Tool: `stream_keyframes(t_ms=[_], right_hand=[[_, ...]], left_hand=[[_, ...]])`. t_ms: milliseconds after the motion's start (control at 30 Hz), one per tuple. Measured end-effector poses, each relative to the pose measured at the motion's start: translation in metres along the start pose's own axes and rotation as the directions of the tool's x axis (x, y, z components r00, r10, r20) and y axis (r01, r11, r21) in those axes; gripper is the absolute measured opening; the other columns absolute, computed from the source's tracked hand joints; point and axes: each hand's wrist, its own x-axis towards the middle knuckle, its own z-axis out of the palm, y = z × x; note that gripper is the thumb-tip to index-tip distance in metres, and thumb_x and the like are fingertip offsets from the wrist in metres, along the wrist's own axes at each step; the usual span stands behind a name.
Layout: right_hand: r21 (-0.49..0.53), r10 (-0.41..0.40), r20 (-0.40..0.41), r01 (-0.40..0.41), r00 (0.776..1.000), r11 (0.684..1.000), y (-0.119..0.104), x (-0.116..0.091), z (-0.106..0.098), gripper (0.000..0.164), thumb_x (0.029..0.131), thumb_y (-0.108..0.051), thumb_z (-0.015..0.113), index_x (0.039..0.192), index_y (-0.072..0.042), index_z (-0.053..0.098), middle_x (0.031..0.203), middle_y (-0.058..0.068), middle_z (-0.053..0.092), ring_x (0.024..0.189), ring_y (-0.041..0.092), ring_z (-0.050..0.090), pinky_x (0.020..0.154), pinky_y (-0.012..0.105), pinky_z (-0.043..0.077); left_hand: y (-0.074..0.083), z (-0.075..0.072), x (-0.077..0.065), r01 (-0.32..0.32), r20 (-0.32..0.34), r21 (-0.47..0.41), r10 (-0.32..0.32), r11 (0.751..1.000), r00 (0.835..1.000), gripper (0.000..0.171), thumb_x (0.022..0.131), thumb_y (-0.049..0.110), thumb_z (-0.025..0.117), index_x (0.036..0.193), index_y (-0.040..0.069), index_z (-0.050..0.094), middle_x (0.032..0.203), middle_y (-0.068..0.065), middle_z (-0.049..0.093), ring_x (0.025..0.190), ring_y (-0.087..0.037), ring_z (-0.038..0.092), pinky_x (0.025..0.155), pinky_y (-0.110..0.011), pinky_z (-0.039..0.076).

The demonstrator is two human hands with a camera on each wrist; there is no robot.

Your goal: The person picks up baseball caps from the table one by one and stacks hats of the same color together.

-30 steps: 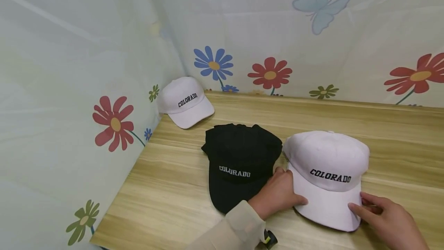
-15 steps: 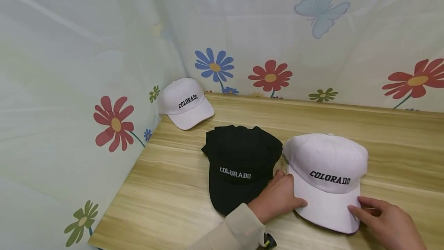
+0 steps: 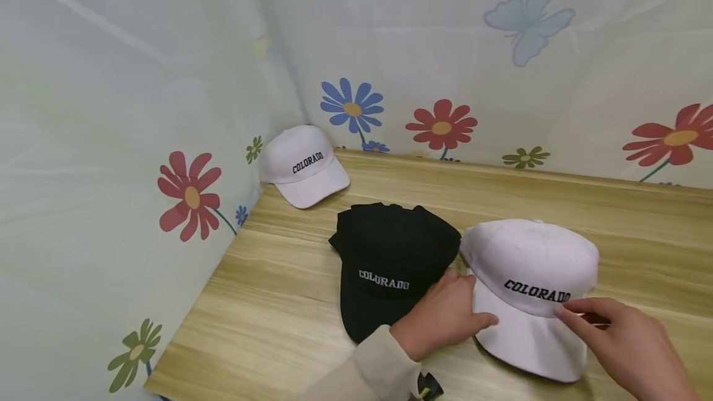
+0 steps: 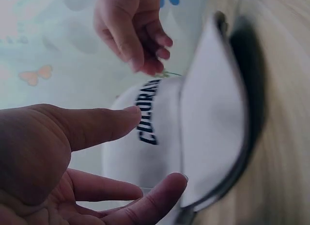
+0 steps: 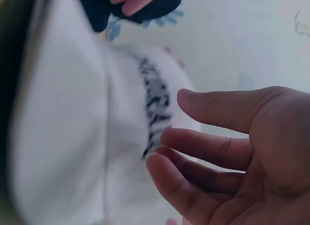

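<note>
A white baseball cap [image 3: 529,249] lettered COLORADO rests on the wooden table at the right, its brim [image 3: 526,345] towards me. My left hand [image 3: 445,314] is at the brim's left side, between it and a black COLORADO cap [image 3: 392,240]. In the left wrist view the thumb [image 4: 104,124] and fingers are spread apart before the white cap, pinching nothing. Over the brim's right side hovers my right hand [image 3: 626,336], fingertips near the lettering. The right wrist view shows its loosely bent fingers [image 5: 208,147] with nothing between them.
Another white COLORADO cap [image 3: 303,159] sits in the table's back left corner, against the curtain. Flower-printed curtains [image 3: 356,36] rise along the left and back edges of the wooden table [image 3: 267,314].
My right hand has left the brim's right edge and risen towards the lettering. The left hand stays beside the brim. The head view has shifted slightly.
</note>
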Motion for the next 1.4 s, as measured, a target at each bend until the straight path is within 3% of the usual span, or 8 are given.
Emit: stream_keyframes(t_ms=[133,333,500,700,833,967,1100,1400], right_hand=[[0.027,-0.071,-0.056,0.072,0.996,0.997,-0.022,0.004,-0.003,0.044,0.087,-0.054,0.065,0.101,-0.014,0.075,0.095,0.006,0.074,0.078,0.020,0.068,0.058,0.028,0.046],[0.062,-0.168,-0.095,0.175,0.981,0.983,-0.057,0.015,-0.008,0.035,0.087,-0.047,0.068,0.103,-0.016,0.074,0.100,0.007,0.074,0.081,0.020,0.070,0.056,0.024,0.047],[0.074,-0.303,-0.176,0.320,0.937,0.945,-0.085,0.029,-0.013,0.025,0.086,-0.038,0.072,0.100,-0.017,0.074,0.095,0.005,0.074,0.071,0.008,0.069,0.056,0.022,0.047],[0.078,-0.378,-0.189,0.398,0.906,0.914,-0.120,0.046,-0.021,0.028,0.087,-0.036,0.071,0.103,-0.013,0.073,0.094,0.009,0.074,0.076,0.023,0.072,0.058,0.025,0.049],[0.102,-0.412,-0.173,0.433,0.894,0.896,-0.139,0.061,-0.024,0.028,0.089,-0.036,0.069,0.106,-0.013,0.073,0.098,0.011,0.073,0.079,0.028,0.072,0.062,0.036,0.053],[0.121,-0.437,-0.152,0.455,0.887,0.882,-0.156,0.075,-0.024,0.028,0.090,-0.035,0.069,0.108,-0.014,0.072,0.099,0.010,0.073,0.082,0.028,0.071,0.070,0.044,0.054],[0.149,-0.426,-0.088,0.435,0.900,0.888,-0.172,0.089,-0.023,0.035,0.091,-0.040,0.066,0.114,-0.014,0.069,0.106,0.011,0.071,0.090,0.030,0.070,0.078,0.048,0.054],[0.211,-0.423,0.044,0.405,0.905,0.890,-0.207,0.124,-0.021,0.045,0.091,-0.046,0.063,0.124,-0.014,0.064,0.118,0.012,0.066,0.105,0.032,0.064,0.091,0.051,0.050]], left_hand=[[-0.002,-0.013,-0.006,-0.049,-0.017,-0.030,0.048,0.998,0.999,0.052,0.088,0.052,0.065,0.124,0.015,0.062,0.104,0.009,0.066,0.103,-0.004,0.050,0.083,-0.017,0.045],[-0.007,-0.034,-0.015,-0.099,-0.050,-0.076,0.096,0.992,0.994,0.054,0.093,0.050,0.058,0.133,0.015,0.058,0.116,0.006,0.066,0.104,-0.005,0.054,0.086,-0.018,0.046],[-0.012,-0.056,-0.021,-0.059,-0.088,-0.159,0.045,0.985,0.995,0.049,0.094,0.046,0.058,0.133,0.016,0.058,0.108,0.007,0.062,0.093,-0.002,0.053,0.080,-0.018,0.046],[-0.020,-0.083,-0.029,-0.045,-0.161,-0.286,-0.002,0.957,0.987,0.047,0.094,0.041,0.060,0.133,0.014,0.058,0.106,0.002,0.062,0.073,0.002,0.053,0.071,-0.016,0.046],[-0.031,-0.100,-0.032,-0.041,-0.217,-0.319,-0.031,0.947,0.976,0.048,0.095,0.041,0.059,0.135,0.014,0.057,0.109,-0.001,0.063,0.073,0.001,0.054,0.071,-0.018,0.048],[-0.043,-0.115,-0.035,-0.016,-0.275,-0.346,-0.085,0.938,0.958,0.047,0.095,0.041,0.059,0.134,0.015,0.057,0.110,-0.002,0.063,0.075,-0.003,0.056,0.070,-0.021,0.049],[-0.055,-0.129,-0.035,0.021,-0.334,-0.365,-0.152,0.931,0.930,0.046,0.094,0.040,0.060,0.134,0.015,0.057,0.109,-0.003,0.063,0.077,-0.009,0.056,0.071,-0.025,0.050],[-0.104,-0.146,-0.023,0.117,-0.466,-0.388,-0.304,0.914,0.831,0.044,0.094,0.036,0.061,0.131,0.013,0.060,0.110,-0.008,0.064,0.090,-0.022,0.058,0.079,-0.039,0.051]])
